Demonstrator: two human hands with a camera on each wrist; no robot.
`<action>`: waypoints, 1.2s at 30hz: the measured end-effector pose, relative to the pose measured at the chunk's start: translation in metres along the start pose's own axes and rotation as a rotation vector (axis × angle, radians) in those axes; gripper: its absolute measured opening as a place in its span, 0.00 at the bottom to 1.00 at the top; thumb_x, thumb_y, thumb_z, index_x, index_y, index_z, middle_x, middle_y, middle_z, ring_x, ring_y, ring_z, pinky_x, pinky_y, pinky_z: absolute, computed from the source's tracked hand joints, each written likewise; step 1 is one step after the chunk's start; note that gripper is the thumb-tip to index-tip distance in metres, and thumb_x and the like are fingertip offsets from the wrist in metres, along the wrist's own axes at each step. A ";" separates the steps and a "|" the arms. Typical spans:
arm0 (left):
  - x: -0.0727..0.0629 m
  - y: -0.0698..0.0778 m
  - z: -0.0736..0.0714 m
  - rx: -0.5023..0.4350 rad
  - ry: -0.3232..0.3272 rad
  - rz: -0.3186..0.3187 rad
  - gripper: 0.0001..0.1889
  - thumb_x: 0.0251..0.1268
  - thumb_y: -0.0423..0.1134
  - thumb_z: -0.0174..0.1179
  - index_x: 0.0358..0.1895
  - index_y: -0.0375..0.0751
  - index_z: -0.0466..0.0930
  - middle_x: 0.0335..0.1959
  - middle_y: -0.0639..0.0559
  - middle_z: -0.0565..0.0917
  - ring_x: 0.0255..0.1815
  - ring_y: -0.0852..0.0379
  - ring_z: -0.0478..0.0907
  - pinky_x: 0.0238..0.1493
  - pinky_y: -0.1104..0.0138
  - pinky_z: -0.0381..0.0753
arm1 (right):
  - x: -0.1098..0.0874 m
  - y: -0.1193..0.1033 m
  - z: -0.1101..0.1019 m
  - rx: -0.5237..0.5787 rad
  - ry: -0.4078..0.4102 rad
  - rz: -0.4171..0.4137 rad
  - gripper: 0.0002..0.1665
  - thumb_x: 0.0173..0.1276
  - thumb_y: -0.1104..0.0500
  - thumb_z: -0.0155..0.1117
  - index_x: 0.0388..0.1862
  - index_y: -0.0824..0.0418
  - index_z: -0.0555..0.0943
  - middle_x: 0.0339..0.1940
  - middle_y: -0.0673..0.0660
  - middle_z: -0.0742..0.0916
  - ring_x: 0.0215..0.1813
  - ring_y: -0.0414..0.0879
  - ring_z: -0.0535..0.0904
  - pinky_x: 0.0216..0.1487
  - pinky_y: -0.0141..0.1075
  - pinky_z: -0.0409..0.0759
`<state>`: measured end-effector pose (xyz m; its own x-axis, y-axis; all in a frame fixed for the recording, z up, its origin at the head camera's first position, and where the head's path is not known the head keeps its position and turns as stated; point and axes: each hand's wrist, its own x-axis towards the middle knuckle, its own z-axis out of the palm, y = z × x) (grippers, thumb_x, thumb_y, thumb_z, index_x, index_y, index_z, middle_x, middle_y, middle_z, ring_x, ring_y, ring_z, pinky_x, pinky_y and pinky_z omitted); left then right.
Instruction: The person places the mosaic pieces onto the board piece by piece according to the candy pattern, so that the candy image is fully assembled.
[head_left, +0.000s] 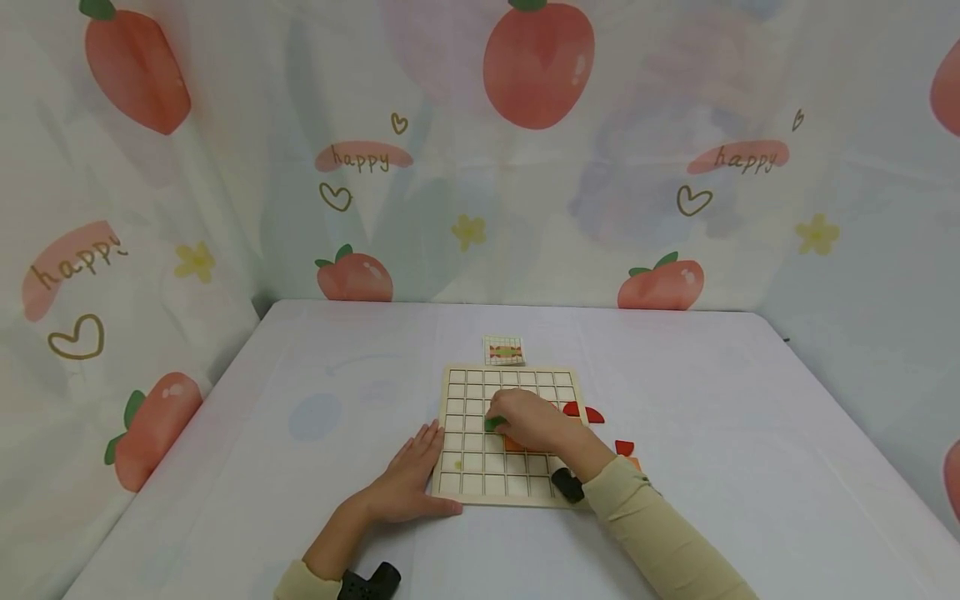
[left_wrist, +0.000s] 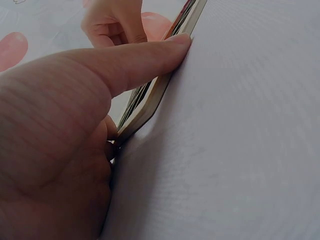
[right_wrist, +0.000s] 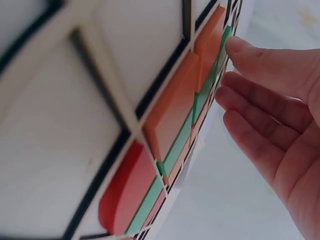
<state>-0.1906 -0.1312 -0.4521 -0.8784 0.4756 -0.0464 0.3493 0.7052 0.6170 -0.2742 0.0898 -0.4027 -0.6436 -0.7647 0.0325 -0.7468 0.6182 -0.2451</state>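
Note:
A pale wooden grid board (head_left: 471, 483) lies flat on the table. My left hand (head_left: 405, 482) rests against its left side, fingers straight, with the thumb on the front edge in the left wrist view. Over the middle of the board, my right hand (head_left: 531, 419) pinches a small green piece (head_left: 493, 423) at its fingertips. The right wrist view has the thumb at that green piece, beside a row of orange squares (right_wrist: 172, 107), green pieces (right_wrist: 141, 207) and a rounded red piece (right_wrist: 122, 192) set in the cells. This hand hides part of the row in the head view.
A small pattern card (head_left: 504, 351) lies just behind the board. Off the board's right side are a red half-round piece (head_left: 595, 415), another red piece (head_left: 625, 448) and an orange piece (head_left: 635, 462), partly behind the right sleeve. A printed curtain (head_left: 495, 200) hangs behind the table.

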 end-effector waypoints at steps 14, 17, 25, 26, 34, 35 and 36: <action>0.001 -0.005 0.004 -0.004 0.009 0.023 0.58 0.49 0.66 0.60 0.71 0.28 0.40 0.73 0.38 0.40 0.72 0.45 0.33 0.66 0.50 0.37 | -0.019 0.012 -0.008 0.021 0.051 0.005 0.06 0.55 0.68 0.68 0.33 0.63 0.84 0.32 0.51 0.81 0.36 0.45 0.77 0.39 0.34 0.76; 0.002 -0.007 0.006 0.010 0.007 0.002 0.59 0.48 0.67 0.59 0.71 0.31 0.40 0.73 0.41 0.39 0.72 0.48 0.32 0.67 0.52 0.37 | -0.025 0.015 -0.010 0.027 0.063 0.008 0.07 0.55 0.69 0.67 0.35 0.63 0.84 0.32 0.52 0.81 0.36 0.45 0.78 0.37 0.34 0.76; 0.004 -0.009 0.008 0.014 0.005 -0.019 0.59 0.46 0.68 0.59 0.72 0.33 0.39 0.73 0.43 0.38 0.72 0.50 0.32 0.67 0.53 0.36 | -0.037 0.026 -0.014 0.028 0.083 0.029 0.07 0.56 0.69 0.66 0.35 0.63 0.83 0.35 0.54 0.83 0.39 0.47 0.79 0.40 0.37 0.77; 0.004 -0.009 0.008 0.013 0.006 -0.017 0.59 0.46 0.68 0.59 0.72 0.33 0.39 0.73 0.43 0.38 0.72 0.50 0.32 0.67 0.53 0.36 | -0.038 0.028 -0.015 0.026 0.089 0.038 0.07 0.56 0.70 0.66 0.35 0.63 0.83 0.35 0.54 0.83 0.39 0.47 0.79 0.40 0.38 0.77; 0.000 -0.002 0.001 -0.033 0.015 0.024 0.58 0.49 0.63 0.62 0.71 0.28 0.40 0.72 0.37 0.40 0.72 0.43 0.34 0.66 0.48 0.38 | -0.048 0.044 -0.019 0.012 0.088 0.093 0.06 0.57 0.69 0.65 0.34 0.63 0.84 0.35 0.55 0.83 0.40 0.49 0.78 0.43 0.41 0.77; 0.000 -0.001 0.001 -0.025 0.010 0.022 0.58 0.49 0.63 0.61 0.71 0.28 0.40 0.72 0.37 0.40 0.72 0.44 0.34 0.66 0.49 0.38 | -0.049 0.046 -0.020 0.025 0.088 0.111 0.07 0.57 0.69 0.65 0.35 0.64 0.84 0.36 0.55 0.83 0.40 0.49 0.78 0.42 0.41 0.77; 0.000 0.000 0.001 -0.027 0.009 0.022 0.57 0.50 0.63 0.61 0.71 0.28 0.40 0.72 0.37 0.40 0.72 0.44 0.34 0.66 0.49 0.38 | -0.051 0.047 -0.021 0.038 0.089 0.132 0.08 0.57 0.69 0.65 0.36 0.65 0.84 0.36 0.56 0.83 0.40 0.50 0.78 0.43 0.42 0.77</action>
<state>-0.1900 -0.1312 -0.4531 -0.8736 0.4860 -0.0254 0.3598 0.6802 0.6387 -0.2796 0.1615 -0.3957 -0.7496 -0.6567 0.0830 -0.6487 0.7039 -0.2893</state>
